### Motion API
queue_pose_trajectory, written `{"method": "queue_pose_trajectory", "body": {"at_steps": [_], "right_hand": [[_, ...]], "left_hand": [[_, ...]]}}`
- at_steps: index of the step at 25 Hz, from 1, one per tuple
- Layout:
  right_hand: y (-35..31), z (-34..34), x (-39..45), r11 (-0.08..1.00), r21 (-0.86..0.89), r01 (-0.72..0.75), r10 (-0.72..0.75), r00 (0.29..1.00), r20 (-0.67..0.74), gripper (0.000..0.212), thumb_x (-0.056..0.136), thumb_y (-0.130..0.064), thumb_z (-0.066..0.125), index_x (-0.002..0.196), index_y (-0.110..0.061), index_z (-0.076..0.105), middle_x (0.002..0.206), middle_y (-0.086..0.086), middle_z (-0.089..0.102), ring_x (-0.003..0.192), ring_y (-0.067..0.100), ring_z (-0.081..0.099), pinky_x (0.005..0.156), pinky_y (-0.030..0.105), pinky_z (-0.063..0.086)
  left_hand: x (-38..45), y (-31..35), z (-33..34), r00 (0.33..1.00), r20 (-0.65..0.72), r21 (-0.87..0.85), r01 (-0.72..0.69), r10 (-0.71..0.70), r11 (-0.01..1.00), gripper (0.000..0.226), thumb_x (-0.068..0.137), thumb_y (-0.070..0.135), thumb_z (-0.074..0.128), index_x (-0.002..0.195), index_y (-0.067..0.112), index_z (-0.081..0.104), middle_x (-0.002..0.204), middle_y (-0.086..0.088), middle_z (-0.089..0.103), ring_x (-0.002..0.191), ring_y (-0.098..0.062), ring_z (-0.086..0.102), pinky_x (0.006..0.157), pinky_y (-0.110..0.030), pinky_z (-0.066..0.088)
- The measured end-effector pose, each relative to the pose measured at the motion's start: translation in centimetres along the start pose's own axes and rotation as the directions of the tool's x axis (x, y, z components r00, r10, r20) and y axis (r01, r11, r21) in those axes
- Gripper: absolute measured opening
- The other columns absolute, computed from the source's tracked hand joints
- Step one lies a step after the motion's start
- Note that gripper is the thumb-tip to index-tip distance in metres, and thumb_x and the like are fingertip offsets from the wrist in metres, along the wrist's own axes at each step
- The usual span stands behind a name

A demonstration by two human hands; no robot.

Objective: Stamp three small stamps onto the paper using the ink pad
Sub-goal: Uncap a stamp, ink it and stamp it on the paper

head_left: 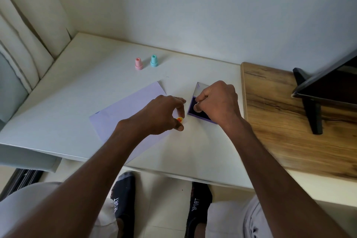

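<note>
1. Two feet in black socks (123, 197) printed "SPORT" stand on the floor under the near edge of the white tabletop (77, 87).
2. Left hand (162, 114) hovers over the right end of the pale lilac paper (127, 106); its fingers (180, 109) and thumb are pinched closed around a small yellow stamp (180, 120) with a red top, at the paper's right edge.
3. Right hand (218, 100) rests on the purple ink pad (193, 109), just right of the paper. Its fingers are curled in and the thumb presses on the dark inked surface; whether they grip anything cannot be told. The pad's lid (201, 88) lies open behind it.
4. Pink stamp (138, 64) and teal stamp (154, 61) stand upright side by side, near each other, farther back on the tabletop and well apart from both hands.
5. To the right, a wood-grain board (280, 118) carries a black stand (313, 106) with a dark screen.
</note>
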State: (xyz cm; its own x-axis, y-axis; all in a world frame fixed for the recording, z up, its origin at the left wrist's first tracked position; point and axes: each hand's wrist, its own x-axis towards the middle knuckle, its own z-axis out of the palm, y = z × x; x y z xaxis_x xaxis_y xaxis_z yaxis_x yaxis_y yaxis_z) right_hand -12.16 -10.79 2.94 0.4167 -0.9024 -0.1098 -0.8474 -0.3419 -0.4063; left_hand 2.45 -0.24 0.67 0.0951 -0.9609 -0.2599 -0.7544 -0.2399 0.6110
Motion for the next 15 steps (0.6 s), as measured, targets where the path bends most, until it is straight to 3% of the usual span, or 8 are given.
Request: {"method": "queue_pose_trajectory", "body": {"at_steps": [3,6,11,15], "right_hand": [[-0.5,0.6,-0.7,0.994,-0.082,0.065,-0.069,0.997,-0.039,0.03,0.08,-0.024,0.086,0.107,-0.012,0.081,0.106,0.009,0.079,0.092,0.026,0.074,0.07,0.025,0.05],[-0.1,0.6,-0.5,0.999,0.034,-0.002,0.004,0.998,-0.058,0.031,0.075,-0.025,0.09,0.103,-0.015,0.083,0.106,0.007,0.079,0.094,0.023,0.073,0.074,0.026,0.054],[0.0,0.7,-1.0,0.997,0.065,0.035,-0.029,0.996,-0.087,0.031,0.074,-0.023,0.091,0.103,-0.014,0.083,0.107,0.007,0.08,0.094,0.025,0.074,0.079,0.03,0.059],[-0.3,-0.3,-1.1,0.999,0.043,0.002,0.0,1.0,-0.028,0.028,0.076,-0.021,0.089,0.102,-0.016,0.083,0.107,0.009,0.078,0.093,0.027,0.073,0.079,0.032,0.061]], "left_hand": [[0.0,-0.2,0.1,1.0,-0.007,-0.006,-0.013,0.013,1.0,0.028,0.075,0.028,0.088,0.098,0.023,0.074,0.154,0.008,0.051,0.135,-0.02,0.051,0.107,-0.037,0.039],[0.1,-0.4,0.0,1.0,-0.011,-0.01,-0.012,0.012,1.0,0.028,0.072,0.028,0.089,0.096,0.023,0.075,0.152,0.009,0.052,0.133,-0.019,0.053,0.104,-0.037,0.04],[-0.5,0.0,0.1,0.997,-0.065,0.007,-0.04,0.04,0.999,0.03,0.077,0.022,0.086,0.104,0.019,0.074,0.15,0.005,0.054,0.134,-0.019,0.052,0.106,-0.035,0.038],[-2.4,1.7,-2.6,0.962,-0.267,0.021,-0.05,0.054,0.999,0.029,0.079,0.016,0.083,0.106,0.019,0.073,0.119,0.002,0.071,0.109,-0.018,0.064,0.093,-0.036,0.051]]}}
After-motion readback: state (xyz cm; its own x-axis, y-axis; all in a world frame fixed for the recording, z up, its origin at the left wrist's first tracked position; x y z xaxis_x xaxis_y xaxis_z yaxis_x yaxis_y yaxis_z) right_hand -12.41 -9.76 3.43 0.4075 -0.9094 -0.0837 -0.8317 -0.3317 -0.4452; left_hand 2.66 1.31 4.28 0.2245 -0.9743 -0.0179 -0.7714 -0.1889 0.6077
